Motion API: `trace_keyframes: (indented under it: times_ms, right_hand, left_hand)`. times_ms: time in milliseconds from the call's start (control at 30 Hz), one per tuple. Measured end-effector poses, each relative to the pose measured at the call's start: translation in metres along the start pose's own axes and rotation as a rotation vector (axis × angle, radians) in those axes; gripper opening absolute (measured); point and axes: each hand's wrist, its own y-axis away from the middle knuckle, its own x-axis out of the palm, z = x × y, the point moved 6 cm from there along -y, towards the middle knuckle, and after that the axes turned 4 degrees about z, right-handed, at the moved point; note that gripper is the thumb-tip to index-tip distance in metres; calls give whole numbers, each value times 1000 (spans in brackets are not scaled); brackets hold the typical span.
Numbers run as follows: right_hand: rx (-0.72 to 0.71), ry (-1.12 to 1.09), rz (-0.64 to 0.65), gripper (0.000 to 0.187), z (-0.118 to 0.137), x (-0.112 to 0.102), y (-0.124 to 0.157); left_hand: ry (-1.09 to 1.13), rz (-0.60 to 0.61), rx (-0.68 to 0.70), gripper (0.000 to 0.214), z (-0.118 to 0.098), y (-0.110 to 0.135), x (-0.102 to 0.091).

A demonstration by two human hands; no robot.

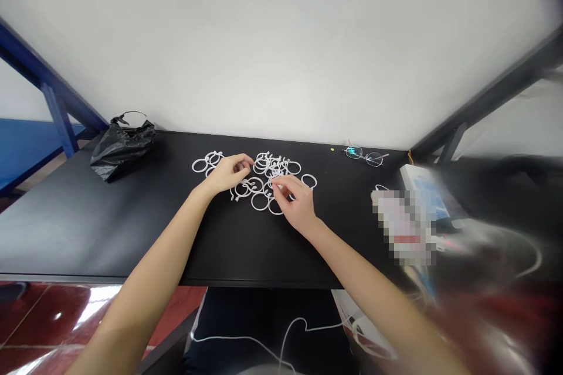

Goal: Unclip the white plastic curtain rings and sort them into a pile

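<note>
White plastic rings [275, 165] with small knobbed or hooked ends lie in a loose pile on the black table [246, 252]. My left hand [229, 172] hovers low over the pile's left side, fingers curved and thumb apart; I see nothing held in it. At the pile's front right, my right hand [297, 199] pinches thumb and forefinger together on one of the white rings, partly hidden by the fingers. Several rings are overlapped or covered by both hands. A separate ring [315, 179] lies just right of my right hand.
A black plastic bag [124, 145] sits at the back left. Eyeglasses [364, 156] rest at the back right. Farther right are a white-and-blue box [426, 196] and a blurred-out item [404, 225]. A white cable [246, 338] crosses my lap. A wall stands behind the table.
</note>
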Motion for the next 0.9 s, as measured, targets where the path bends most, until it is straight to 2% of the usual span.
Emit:
trace_keyframes:
  times_ms: [233, 500, 700, 900]
  right_hand:
    - [3, 3, 4, 15, 2, -1, -1]
    - [2, 17, -1, 14, 0, 0, -1]
    - [-25, -3, -8, 14, -2, 0, 0]
    - [9, 22, 7, 14, -4, 1, 1]
  left_hand:
    - [-36, 169, 36, 25, 4, 1, 12]
    - [11, 170, 48, 16, 6, 1, 12]
    - [21, 174, 29, 17, 6, 2, 14]
    - [38, 152, -7, 19, 6, 2, 13]
